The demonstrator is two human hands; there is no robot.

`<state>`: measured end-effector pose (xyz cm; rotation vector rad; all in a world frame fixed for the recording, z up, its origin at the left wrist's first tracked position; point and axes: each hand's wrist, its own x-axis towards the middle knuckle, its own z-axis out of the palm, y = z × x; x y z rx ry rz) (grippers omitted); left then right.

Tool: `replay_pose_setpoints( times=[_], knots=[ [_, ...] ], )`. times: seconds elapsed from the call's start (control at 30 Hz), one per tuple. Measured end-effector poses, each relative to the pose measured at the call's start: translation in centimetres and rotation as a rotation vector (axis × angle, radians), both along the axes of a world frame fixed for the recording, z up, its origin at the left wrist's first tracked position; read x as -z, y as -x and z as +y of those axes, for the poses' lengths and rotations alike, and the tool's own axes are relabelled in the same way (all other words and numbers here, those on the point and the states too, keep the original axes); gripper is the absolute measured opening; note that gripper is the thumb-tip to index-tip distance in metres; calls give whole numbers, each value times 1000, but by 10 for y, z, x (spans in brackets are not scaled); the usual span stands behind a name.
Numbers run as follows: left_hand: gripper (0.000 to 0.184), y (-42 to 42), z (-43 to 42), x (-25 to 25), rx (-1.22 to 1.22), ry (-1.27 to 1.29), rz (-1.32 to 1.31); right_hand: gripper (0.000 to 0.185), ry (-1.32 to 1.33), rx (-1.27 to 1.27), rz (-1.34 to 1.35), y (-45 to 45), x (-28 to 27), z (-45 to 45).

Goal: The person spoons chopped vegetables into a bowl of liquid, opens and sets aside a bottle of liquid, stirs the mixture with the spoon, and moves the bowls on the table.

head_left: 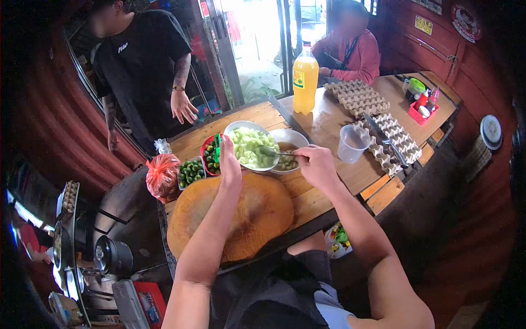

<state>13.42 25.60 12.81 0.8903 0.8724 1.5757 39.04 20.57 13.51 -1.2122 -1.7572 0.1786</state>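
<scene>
My left hand (pixel 230 163) grips the left side of a white bowl (pixel 229 127) full of pale green chopped vegetable (pixel 249 145), perhaps cucumber. The bowl tilts toward a second white bowl (pixel 298 137), which holds brownish liquid with pieces in it. Closed around a metal spoon (pixel 285 154), my right hand (pixel 316 164) is at the right of the bowls. The spoon's tip lies at the chopped pieces near the tilted bowl's rim. Just below the bowls, a thick round wooden chopping board (pixel 235 216) lies on the table.
Small green fruits sit in a red bowl (pixel 205 147) and a clear container (pixel 190 173), beside a red plastic bag (pixel 163 176). Rightward are a yellow drink bottle (pixel 306 82), clear tub (pixel 350 145), egg trays (pixel 357 98) and a knife (pixel 386 140). One person stands at left; another sits beyond.
</scene>
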Motion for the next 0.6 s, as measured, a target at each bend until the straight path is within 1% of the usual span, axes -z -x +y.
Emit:
replay_pose_setpoints(
  times=[0.07,0.1,0.17,0.27,0.3,0.37,0.47,0.53,0.57,0.6],
  knots=[
    [73,-3,-6,-7,-22,58,28,17,21,28,0,-7,5,2],
    [73,-2,-1,-2,-19,59,28,17,24,47,-5,-10,7,2],
    [71,2,14,13,-59,-36,49,17,27,68,-11,-16,8,1],
    [72,1,8,6,-35,5,27,18,31,95,-22,-25,6,1],
    [72,1,14,10,-34,3,27,18,66,118,1,-27,4,2],
    [73,6,26,22,-44,-26,119,17,101,139,23,-27,-6,-4],
    [72,11,37,34,-45,-59,130,19,141,85,58,-18,-23,-17],
    [74,8,31,27,-46,-59,106,20,198,-80,54,-13,-27,-21],
    [75,7,26,23,-46,-54,92,20,198,-81,55,-11,-27,-20],
    [77,5,19,16,-47,-48,78,20,203,-99,1,-10,-27,-19]
  ],
)
